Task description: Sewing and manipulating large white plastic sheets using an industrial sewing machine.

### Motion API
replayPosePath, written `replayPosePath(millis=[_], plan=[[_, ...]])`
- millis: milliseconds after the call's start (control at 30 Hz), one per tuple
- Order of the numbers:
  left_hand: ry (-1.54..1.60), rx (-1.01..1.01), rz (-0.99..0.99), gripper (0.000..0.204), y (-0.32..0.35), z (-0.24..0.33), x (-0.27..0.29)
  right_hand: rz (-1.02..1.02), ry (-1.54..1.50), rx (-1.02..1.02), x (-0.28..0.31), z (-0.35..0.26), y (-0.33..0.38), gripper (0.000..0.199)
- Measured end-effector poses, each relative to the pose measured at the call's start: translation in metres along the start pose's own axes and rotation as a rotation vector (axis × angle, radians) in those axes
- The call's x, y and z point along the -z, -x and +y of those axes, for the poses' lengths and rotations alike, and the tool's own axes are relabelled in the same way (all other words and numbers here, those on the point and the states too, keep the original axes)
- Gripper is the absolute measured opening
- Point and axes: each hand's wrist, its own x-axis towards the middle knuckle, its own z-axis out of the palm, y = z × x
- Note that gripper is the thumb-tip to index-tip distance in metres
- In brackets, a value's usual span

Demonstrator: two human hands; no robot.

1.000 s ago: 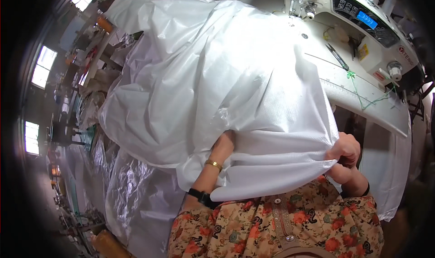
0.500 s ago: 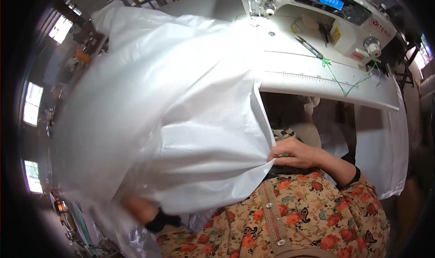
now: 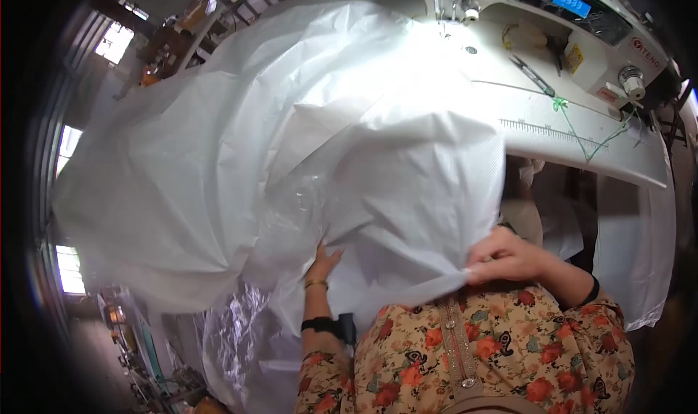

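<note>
1. White sheet [image 3: 305, 152]: biggest item, crumpled, spread across left and middle, covering part of the desk and reaching down to the wearer's front. Upper end sits near the machine's needle area; glare washes out the exact contact.
2. Desk [image 3: 491, 100]: pale, bare at right, ruler marks along its near edge.
3. Floral top [image 3: 494, 341]: on the wearer, lower edge of view, just below the sheet's near edge.
4. Sewing machine [image 3: 618, 54]: white, upper right, on the desk, blue screen lit.
5. Crinkled clear film [image 3: 236, 334]: lower left, below the sheet.
6. Right hand [image 3: 505, 257]: fingers pinching the sheet's near right corner, in front of the floral top.
7. Left hand [image 3: 322, 265]: against the sheet, left of the right hand and well apart; thumb spread away from the other fingers.
8. Snips [image 3: 534, 77]: on the desk, near the machine.
9. Green thread [image 3: 587, 156]: beside the snips, trailing over the desk.
10. Gold bracelet [image 3: 316, 284]: on left wrist.
</note>
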Motion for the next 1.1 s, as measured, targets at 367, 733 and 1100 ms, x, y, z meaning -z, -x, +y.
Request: replayPosePath(millis=[367,733,1100], plan=[[0.471,-0.165,0.097,0.081,0.112,-0.193,-0.077,0.338,0.693,-0.093,0.065,0.020,0.060,0.013],[0.219,-0.158,0.319,0.048,0.085,-0.072,0.028,0.329,1.011,-0.533,0.082,0.082,0.067,0.015],[0.641,-0.376,0.148,0.030,0.140,0.020,-0.034,0.180,1.254,-0.663,0.049,0.049,0.017,0.019]])
